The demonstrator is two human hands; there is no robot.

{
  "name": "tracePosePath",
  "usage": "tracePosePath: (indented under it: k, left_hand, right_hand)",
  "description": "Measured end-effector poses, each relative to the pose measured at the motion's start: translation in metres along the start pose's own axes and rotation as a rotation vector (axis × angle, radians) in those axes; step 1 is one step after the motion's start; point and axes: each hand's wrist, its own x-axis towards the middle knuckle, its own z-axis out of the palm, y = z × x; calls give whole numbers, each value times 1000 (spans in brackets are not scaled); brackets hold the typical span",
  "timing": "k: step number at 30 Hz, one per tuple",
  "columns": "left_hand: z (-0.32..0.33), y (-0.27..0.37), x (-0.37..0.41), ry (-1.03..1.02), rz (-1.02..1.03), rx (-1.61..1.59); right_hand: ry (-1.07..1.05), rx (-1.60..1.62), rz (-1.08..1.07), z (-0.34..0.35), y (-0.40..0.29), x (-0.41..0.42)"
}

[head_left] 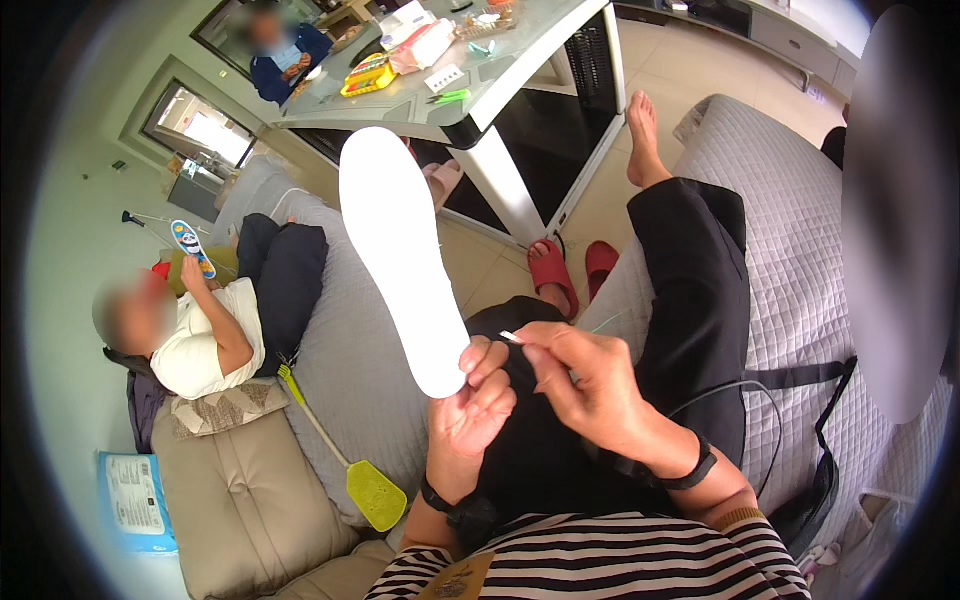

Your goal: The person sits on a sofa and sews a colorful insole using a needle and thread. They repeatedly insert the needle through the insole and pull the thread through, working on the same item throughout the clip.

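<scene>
My left hand (472,412) holds a white insole (397,247) by its narrow lower end, the fingers curled around the edge. The insole stands raised over my lap, its plain white face towards me. To the right, my right hand (589,379) pinches a small slim white piece (511,337) between thumb and forefinger; its exact kind is too small to tell. The piece points towards my left fingertips, a short gap away. A thin greenish thread (609,322) shows behind my right hand. Beneath both hands lies the black cloth of my trousers (540,457).
A glass-topped table (480,90) ahead bears green-handled snips (450,97), a yellow box and tissue packs. One person (285,67) sits behind it; another (206,337) on the left holds a patterned insole (193,247). A yellow-green fly swatter (375,495) lies on the sofa (352,330). Red slippers (553,277) are below.
</scene>
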Motion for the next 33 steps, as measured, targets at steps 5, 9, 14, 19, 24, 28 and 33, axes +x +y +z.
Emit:
tracePosePath:
  k: [5,9,14,19,24,28,33]
  left_hand:
    - [-10,-16,-2,46,-52,52]
    - [-3,-23,-1,155,-66,33]
    - [4,-24,2,156,-79,84]
    - [3,-24,3,101,-93,76]
    - [-3,-24,2,95,-60,97]
    - [-4,-24,2,89,-56,109]
    - [-4,-25,1,104,-53,119]
  right_hand:
    - [-74,39,-57,3,-1,0]
    - [-69,21,-34,2,3,-3]
    - [-48,11,-51,0,2,-2]
    - [-41,0,-46,-1,4,-3]
    - [-38,20,-35,-3,0,-1]
    - [-28,12,-47,-3,-1,-1]
    - [-37,21,-23,-4,0,-2]
